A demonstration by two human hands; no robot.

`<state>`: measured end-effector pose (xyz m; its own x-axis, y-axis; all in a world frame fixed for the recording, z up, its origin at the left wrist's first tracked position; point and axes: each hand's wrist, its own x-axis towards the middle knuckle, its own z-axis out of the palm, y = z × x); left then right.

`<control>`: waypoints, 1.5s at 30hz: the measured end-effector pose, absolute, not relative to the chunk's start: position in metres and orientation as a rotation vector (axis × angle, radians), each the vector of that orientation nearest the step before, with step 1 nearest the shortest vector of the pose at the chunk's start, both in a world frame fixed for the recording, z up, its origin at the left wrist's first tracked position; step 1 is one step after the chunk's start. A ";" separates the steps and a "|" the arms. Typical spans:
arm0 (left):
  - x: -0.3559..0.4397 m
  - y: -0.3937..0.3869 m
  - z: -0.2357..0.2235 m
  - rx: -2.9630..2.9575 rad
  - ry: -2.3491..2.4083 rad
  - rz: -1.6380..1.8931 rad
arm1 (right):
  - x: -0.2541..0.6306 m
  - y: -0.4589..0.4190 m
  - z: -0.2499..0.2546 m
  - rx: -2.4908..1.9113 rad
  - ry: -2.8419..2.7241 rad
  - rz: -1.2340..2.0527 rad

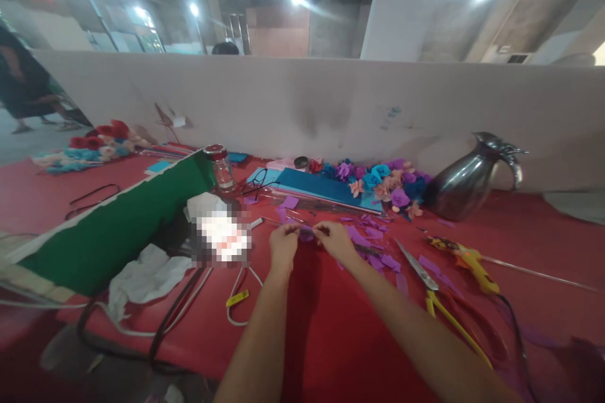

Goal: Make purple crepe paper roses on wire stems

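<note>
My left hand (283, 245) and my right hand (335, 242) are close together above the red table (326, 334). Both are closed in a pinch on opposite ends of a small purple paper piece (307, 233), which looks dark and blurred between the fingertips. Purple paper scraps (373, 232) lie just beyond and to the right of my right hand. A loose purple paper square (290, 202) rests farther back. To the right are scissors (431, 283) with yellow handles, lying with blades apart, and a yellow glue gun (477, 269).
Paper flowers (378, 179), blue paper sheets (316, 186) and a metal jug (466, 179) line the back, before a pale partition (265, 101). On the left stand a green panel (123, 227), a glass jar (222, 173), crumpled tissue (146, 277) and cables (161, 327).
</note>
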<state>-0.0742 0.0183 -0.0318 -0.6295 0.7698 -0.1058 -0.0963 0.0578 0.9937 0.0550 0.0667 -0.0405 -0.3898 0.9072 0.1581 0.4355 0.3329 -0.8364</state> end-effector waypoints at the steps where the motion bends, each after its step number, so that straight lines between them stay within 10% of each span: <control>1: -0.074 0.019 -0.033 0.692 1.684 1.642 | 0.055 0.066 -0.040 -1.174 -1.969 0.950; 45: -0.073 0.010 -0.020 1.115 2.040 1.417 | 0.045 0.049 -0.042 -1.215 -2.037 0.757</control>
<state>-0.0735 0.0098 -0.0201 -0.5926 0.7989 0.1029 0.3752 0.1607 0.9129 0.0447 0.0488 -0.0417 -0.3679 0.9010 0.2298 0.5321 0.4066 -0.7426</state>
